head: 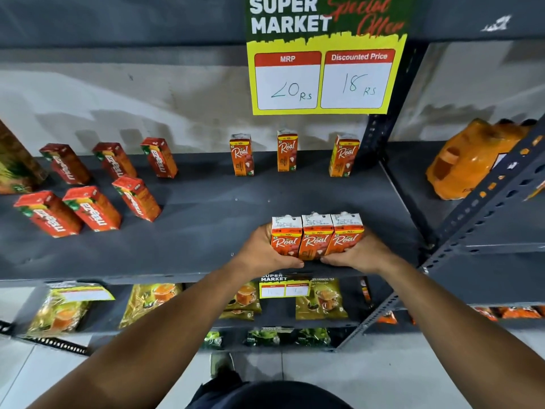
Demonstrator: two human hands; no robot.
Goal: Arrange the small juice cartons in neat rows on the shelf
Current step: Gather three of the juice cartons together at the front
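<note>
Three small orange Real juice cartons [317,239] stand pressed side by side near the front edge of the dark grey shelf [206,219]. My left hand [262,250] grips the left end of this row and my right hand [358,253] grips the right end, squeezing the three together. At the back of the shelf stand three more Real cartons, spaced apart: one [241,154], one [286,151] and one [343,156]. Several red Maaza cartons [91,208] stand in two loose rows on the shelf's left part.
A yellow price sign [324,78] hangs above the back row. A dark upright post [380,137] bounds the shelf on the right, with an orange bottle pack [472,160] beyond it. Tea packets [320,299] fill the shelf below. A tall carton [14,160] stands far left.
</note>
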